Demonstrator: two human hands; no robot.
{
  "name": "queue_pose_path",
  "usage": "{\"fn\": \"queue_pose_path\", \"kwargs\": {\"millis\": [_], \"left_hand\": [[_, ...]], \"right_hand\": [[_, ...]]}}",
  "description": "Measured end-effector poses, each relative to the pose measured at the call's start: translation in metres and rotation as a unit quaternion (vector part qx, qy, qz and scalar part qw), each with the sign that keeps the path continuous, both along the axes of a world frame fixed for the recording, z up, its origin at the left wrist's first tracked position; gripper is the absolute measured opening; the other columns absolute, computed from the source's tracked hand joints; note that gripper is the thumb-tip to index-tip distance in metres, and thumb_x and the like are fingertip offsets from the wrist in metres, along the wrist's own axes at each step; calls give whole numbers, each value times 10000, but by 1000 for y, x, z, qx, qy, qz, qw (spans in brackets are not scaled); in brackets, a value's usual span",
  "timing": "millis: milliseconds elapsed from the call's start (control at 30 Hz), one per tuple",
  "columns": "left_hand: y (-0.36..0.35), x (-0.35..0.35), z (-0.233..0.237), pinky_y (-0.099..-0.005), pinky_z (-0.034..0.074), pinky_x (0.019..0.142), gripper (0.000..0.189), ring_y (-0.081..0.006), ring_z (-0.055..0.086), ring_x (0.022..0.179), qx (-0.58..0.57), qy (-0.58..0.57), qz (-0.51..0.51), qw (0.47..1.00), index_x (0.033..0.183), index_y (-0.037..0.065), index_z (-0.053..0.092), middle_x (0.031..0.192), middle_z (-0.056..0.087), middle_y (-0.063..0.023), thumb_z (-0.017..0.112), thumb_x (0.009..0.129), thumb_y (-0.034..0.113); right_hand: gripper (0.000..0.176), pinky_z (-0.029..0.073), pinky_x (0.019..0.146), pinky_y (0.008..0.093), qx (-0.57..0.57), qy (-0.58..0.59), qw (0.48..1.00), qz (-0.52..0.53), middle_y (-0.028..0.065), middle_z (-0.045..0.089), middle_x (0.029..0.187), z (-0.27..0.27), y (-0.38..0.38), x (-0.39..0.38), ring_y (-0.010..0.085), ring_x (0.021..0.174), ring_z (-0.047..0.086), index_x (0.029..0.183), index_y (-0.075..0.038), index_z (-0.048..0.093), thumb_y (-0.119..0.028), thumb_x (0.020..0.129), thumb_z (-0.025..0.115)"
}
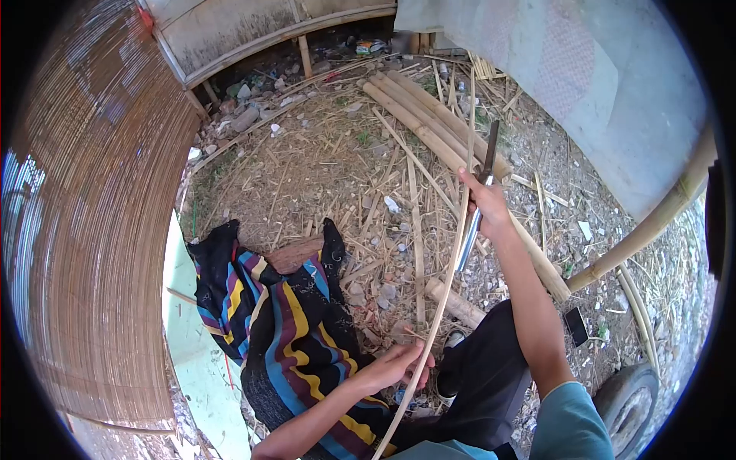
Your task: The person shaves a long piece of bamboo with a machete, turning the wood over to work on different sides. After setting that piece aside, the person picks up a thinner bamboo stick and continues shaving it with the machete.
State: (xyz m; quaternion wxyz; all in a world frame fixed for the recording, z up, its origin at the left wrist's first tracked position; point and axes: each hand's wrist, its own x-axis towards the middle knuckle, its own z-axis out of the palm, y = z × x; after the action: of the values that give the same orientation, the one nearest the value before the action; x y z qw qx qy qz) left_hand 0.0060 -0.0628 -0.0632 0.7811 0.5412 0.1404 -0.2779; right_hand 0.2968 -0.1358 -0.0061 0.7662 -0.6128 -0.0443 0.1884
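A long, thin bamboo strip (441, 307) runs from beside my body up past both hands. My left hand (400, 365) is closed around its lower part, low in front of me, with some fingers hidden behind the strip. Higher up, my right hand (487, 203) grips a knife with a shiny tubular metal handle (470, 239) and a dark blade (492, 146) pointing away from me. The strip passes along the left side of the knife, by my right thumb. Striped cloth (295, 337) lies beside my left forearm.
Bamboo poles (429, 126) lie ahead on ground littered with shavings and rubble. A slatted bamboo screen (100, 230) stands left; a pale sheet (552, 77) hangs at the right. A tyre (627, 406) and a phone-like dark object (576, 326) are right of my leg.
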Motion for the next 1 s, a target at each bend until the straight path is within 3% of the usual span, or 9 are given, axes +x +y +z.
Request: {"fn": "queue_pose_path", "kwargs": {"millis": [133,267,333,433,567,633,767,833,1000], "left_hand": [[-17,-7,2,-269,482,581,500,-138,550,616,-56,39,-22,997,1011,35,499,671,495,-21,225,989,453],[-39,-15,-8,-234,356,454,512,-98,403,473,-96,50,98,989,902,33,465,589,365,14,218,985,473],[-32,-12,-1,-223,241,376,512,-68,278,402,-97,76,163,979,863,33,443,545,276,47,246,977,491],[-12,-6,12,-233,224,368,521,-65,260,392,-62,53,180,980,866,23,452,546,265,44,243,978,488],[8,2,19,-233,213,365,542,-65,253,388,-45,3,232,972,891,5,471,541,254,42,246,976,491],[21,6,25,-232,210,364,547,-65,250,387,-41,-12,266,963,888,5,472,538,251,42,251,973,498],[40,7,31,-230,207,374,525,-62,244,402,-38,-30,332,942,882,22,476,564,255,50,279,968,502],[47,7,34,-244,216,382,470,-70,251,409,-51,-31,348,936,852,38,456,567,256,40,273,984,451],[43,6,41,-234,211,370,422,-68,251,399,-21,0,384,923,726,96,357,549,257,39,220,1000,386]], "right_hand": [[307,336,355,238,-43,-36,998,-42,-19,479,528,-3,-12,16,75,370,393,684,-91,521,-289,784,732],[318,335,357,237,-50,-26,996,-69,-34,433,513,-14,-27,32,69,367,387,745,-53,551,-316,789,725],[368,330,352,236,-53,-32,997,-53,-35,411,511,-11,-27,24,65,362,381,836,-16,560,-352,801,706],[474,305,335,226,-101,-109,988,-32,-36,399,510,-11,-15,10,65,347,374,992,13,509,-423,847,627],[496,359,363,271,-167,-193,964,76,-12,402,497,-17,-3,-14,93,360,408,962,-1,546,-487,862,567],[529,431,441,332,-254,-469,831,159,46,464,498,-22,4,-30,175,408,497,956,-19,595,-535,851,540],[539,476,528,379,-283,-431,805,294,95,532,529,1,19,-88,274,507,584,908,-53,627,-577,807,560],[576,496,558,394,-319,-479,729,371,116,591,581,0,23,-109,327,581,617,896,-61,626,-620,773,563],[584,507,586,422,-352,-525,661,405,123,611,615,-2,25,-140,332,616,629,935,-83,641,-632,745,579]]}}
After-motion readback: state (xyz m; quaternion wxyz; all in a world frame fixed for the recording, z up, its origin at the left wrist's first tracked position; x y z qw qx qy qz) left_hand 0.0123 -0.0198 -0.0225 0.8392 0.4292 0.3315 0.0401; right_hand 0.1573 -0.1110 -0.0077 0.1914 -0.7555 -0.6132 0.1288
